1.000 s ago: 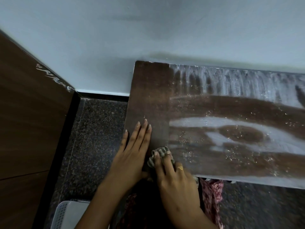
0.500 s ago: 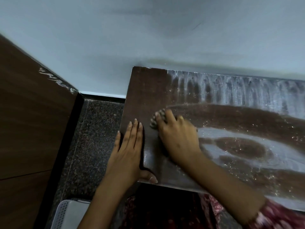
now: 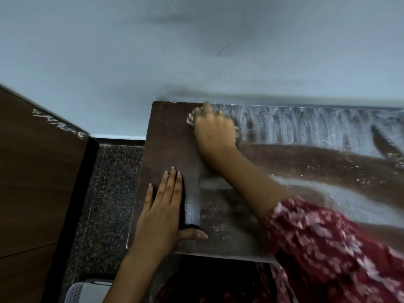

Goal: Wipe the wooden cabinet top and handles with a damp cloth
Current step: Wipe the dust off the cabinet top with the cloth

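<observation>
The dark wooden cabinet top fills the middle and right of the view, with wet streaks and pale dusty patches across its right part. My right hand presses a striped cloth flat against the far left corner of the top, close to the wall. Most of the cloth is hidden under the fingers. My left hand lies flat, fingers together, on the near left corner of the top, holding nothing. The cabinet's handles are out of sight.
A pale blue wall runs right behind the cabinet. A brown wooden panel stands at the left, across a strip of speckled dark floor. A white perforated basket sits on the floor near the bottom edge.
My right hand has slid the cloth away from me, from the near edge up to the far left corner by the wall. My left hand has stayed flat on the near left corner.
</observation>
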The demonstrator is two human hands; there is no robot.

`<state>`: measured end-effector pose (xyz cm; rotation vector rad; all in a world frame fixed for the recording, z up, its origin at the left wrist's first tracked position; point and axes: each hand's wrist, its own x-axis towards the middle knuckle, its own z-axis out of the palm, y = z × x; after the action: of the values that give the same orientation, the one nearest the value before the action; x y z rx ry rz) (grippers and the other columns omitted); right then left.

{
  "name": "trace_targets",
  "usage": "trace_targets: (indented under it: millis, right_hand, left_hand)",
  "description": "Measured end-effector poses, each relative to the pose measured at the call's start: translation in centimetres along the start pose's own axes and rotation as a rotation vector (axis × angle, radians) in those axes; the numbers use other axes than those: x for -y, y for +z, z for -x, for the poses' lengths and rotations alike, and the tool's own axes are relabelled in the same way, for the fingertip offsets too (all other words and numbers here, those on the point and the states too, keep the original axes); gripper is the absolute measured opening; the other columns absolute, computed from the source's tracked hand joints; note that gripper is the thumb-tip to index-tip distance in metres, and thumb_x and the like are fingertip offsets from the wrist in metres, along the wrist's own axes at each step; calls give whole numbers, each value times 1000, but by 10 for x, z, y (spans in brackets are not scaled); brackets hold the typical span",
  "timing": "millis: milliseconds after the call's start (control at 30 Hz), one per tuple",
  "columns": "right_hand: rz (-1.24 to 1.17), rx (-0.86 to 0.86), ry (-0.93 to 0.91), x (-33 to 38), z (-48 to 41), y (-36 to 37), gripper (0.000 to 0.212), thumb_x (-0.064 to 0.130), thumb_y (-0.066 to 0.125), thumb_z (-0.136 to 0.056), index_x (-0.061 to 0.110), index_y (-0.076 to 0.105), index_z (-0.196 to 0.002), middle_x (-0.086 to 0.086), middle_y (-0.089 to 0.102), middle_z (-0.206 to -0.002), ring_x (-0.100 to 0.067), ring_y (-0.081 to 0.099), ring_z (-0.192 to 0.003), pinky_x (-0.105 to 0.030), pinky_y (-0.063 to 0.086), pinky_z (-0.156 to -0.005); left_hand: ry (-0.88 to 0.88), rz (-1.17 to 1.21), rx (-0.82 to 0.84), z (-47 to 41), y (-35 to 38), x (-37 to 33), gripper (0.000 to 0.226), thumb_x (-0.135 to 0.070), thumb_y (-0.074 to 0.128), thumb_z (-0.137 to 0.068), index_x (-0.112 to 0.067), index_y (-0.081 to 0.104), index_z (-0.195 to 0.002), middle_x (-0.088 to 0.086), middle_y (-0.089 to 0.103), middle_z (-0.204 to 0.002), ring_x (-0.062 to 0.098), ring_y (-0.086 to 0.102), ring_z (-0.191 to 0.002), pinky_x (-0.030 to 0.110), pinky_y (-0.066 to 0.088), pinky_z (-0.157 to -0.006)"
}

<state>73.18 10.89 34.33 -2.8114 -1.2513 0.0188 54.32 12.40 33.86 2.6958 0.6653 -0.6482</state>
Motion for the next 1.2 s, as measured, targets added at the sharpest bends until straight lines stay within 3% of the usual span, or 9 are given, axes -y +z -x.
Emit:
trace_targets:
  millis: [100,200,400,533,700,833,933,1067,1200]
  right_hand:
    - [10,61,-22,11,55,3,38,9,45,-92,3,45,-129,-15,50,-128,-30,61,-95,-35,49,-66]
    - [91,115,-22,26,115,0,48,19,69,-76,8,60,-122,-12,64,-115,-24,67,-77,-28,53,-57]
    - [59,252,-30,46,195,-3,66,35,85,-55,8,68,-113,-13,71,-96,-25,67,-65,-28,54,-52]
    - [68,173,-86,47,229,-3,38,16,58,-75,12,70,-111,-11,73,-96,-25,68,-64,-27,53,-48]
    - [29,89,-151,28,238,-7,44,19,42,-73,18,74,-103,-6,74,-91,-23,69,-66,-25,52,-50]
    - [70,183,-192,14,206,-16,46,21,81,-56,20,74,-101,-3,71,-86,-19,63,-55,-20,44,-39]
    - [89,240,-162,6,170,-22,56,21,90,-45,19,75,-98,-3,70,-84,-19,62,-50,-21,42,-36]
    - [115,321,-133,-1,114,-25,40,32,61,-86,26,54,-126,-3,55,-113,-23,64,-81,-30,51,-59]
    - [46,326,-104,-9,57,-13,39,41,31,-99,32,33,-136,-5,34,-141,-25,53,-113,-38,49,-84]
  left_hand:
    - [49,-12,45,3,-1,10,138,-88,42,-42,-16,-40,-128,-4,-45,-137,16,-44,-126,34,-21,-108]
    - [87,-82,61,7,1,18,139,-78,59,-55,-16,-47,-121,-2,-50,-135,18,-49,-121,34,-22,-107]
    - [155,-109,51,13,6,21,138,-73,59,-54,-16,-43,-128,1,-48,-140,19,-42,-129,35,-20,-108]
    - [170,-89,29,15,12,18,136,-59,69,-64,-14,-41,-130,3,-46,-141,18,-41,-130,36,-20,-108]
    - [138,14,35,12,15,16,139,-56,73,-64,-14,-44,-126,1,-50,-136,18,-47,-124,37,-20,-108]
    - [64,132,-1,7,10,13,144,-61,75,-58,-13,-42,-129,1,-48,-138,18,-42,-130,37,-20,-107]
    - [14,226,-35,-2,-2,13,148,-63,75,-53,-12,-37,-135,1,-46,-141,17,-41,-130,35,-22,-105]
    - [-31,250,-55,-42,-42,23,131,-53,75,-66,-8,-20,-145,8,-27,-155,21,-28,-141,38,-13,-114]
    - [64,442,-153,-92,-99,29,67,-43,57,-88,-7,36,-141,17,32,-151,30,30,-139,37,29,-110]
